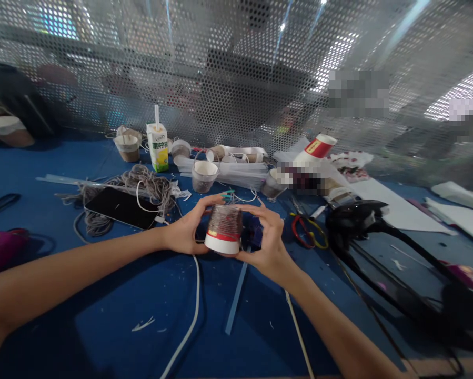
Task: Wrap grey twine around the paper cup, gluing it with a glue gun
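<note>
Between my two hands is a paper cup (223, 231), turned upside down with its white rim at the bottom. Grey-brown cord is wound around its upper part, and a red band shows below the cord. My left hand (191, 226) grips the cup from the left, thumb low and fingers at the top. From the other side my right hand (270, 237) holds it, with the thumb near the rim. Under the hands, a clear glue stick (237, 300) and a white cable (197, 295) lie on the blue table (113, 321).
A phone (120, 207) rests on tangled grey cord (149, 181) at the left. Behind stand a drink carton (158, 147) and a cord-wrapped cup (204, 176). Scissors (309, 231) and a black headset-like object (354, 216) lie right. A perforated metal screen (236, 73) closes the back.
</note>
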Action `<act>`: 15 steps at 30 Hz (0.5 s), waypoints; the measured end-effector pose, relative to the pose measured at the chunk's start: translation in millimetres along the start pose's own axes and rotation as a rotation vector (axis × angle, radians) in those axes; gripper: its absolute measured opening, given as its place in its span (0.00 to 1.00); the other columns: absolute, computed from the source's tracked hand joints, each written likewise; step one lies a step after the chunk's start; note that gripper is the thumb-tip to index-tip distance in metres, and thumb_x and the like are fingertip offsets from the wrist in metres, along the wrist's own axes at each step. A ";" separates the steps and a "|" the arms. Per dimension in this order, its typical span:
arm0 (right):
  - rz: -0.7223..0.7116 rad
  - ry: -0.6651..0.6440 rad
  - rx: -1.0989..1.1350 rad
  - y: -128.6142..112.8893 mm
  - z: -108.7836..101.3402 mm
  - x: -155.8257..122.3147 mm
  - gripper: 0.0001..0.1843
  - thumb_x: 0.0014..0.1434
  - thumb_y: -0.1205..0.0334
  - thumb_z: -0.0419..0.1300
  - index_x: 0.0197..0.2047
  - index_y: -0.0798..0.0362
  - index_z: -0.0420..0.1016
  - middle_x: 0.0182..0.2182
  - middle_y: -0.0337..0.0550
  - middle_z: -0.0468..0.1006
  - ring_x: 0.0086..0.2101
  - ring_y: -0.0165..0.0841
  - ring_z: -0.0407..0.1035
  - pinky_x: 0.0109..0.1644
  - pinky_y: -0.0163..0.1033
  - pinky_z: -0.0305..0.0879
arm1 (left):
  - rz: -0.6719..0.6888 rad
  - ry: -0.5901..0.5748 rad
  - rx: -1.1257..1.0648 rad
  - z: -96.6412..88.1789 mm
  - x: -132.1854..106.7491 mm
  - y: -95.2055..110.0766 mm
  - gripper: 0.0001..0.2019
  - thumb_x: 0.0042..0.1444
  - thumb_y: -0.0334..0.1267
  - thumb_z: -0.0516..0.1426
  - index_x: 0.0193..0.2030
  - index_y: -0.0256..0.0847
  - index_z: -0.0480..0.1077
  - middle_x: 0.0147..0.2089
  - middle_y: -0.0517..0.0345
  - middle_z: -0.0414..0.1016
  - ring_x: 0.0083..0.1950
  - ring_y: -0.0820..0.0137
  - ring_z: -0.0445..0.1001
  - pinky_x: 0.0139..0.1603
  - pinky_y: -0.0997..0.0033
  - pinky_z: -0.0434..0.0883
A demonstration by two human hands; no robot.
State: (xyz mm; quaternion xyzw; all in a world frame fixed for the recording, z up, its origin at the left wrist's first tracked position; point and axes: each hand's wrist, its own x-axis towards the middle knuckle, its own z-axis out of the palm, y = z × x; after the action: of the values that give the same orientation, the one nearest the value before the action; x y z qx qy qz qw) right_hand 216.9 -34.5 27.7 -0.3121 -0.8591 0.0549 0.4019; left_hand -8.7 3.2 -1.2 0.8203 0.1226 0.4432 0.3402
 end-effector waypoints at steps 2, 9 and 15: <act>0.002 -0.013 -0.053 -0.9 2.9 0.1 0.46 0.50 0.52 0.70 0.61 0.41 0.44 0.56 0.54 0.69 0.56 0.49 0.66 0.65 0.70 0.44 | 0.002 0.011 0.059 -0.6 0.1 2.0 0.46 0.44 0.33 0.67 0.67 0.45 0.47 0.65 0.38 0.56 0.67 0.46 0.60 0.65 0.41 0.65; 0.007 -0.098 -0.282 -3.9 -23.0 10.8 0.53 0.47 0.40 0.69 0.65 0.48 0.43 0.64 0.62 0.55 0.64 0.56 0.53 0.65 0.67 0.50 | 0.159 0.270 0.228 -0.8 -0.3 -8.7 0.39 0.49 0.36 0.67 0.64 0.51 0.51 0.63 0.43 0.58 0.68 0.49 0.59 0.66 0.42 0.64; 0.482 -0.543 -0.493 10.4 -77.4 4.7 0.34 0.39 0.51 0.71 0.47 0.55 0.65 0.46 0.57 0.68 0.49 0.55 0.68 0.48 0.57 0.70 | 0.141 0.385 0.091 3.3 2.8 -18.5 0.38 0.50 0.39 0.67 0.62 0.50 0.50 0.65 0.44 0.55 0.69 0.54 0.59 0.65 0.48 0.66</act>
State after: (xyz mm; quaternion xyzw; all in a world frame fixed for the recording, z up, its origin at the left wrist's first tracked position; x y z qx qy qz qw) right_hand 275.9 -35.6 79.2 -0.5643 -0.8238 0.0205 0.0505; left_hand -2.6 16.8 -13.0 0.7415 0.1475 0.6085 0.2411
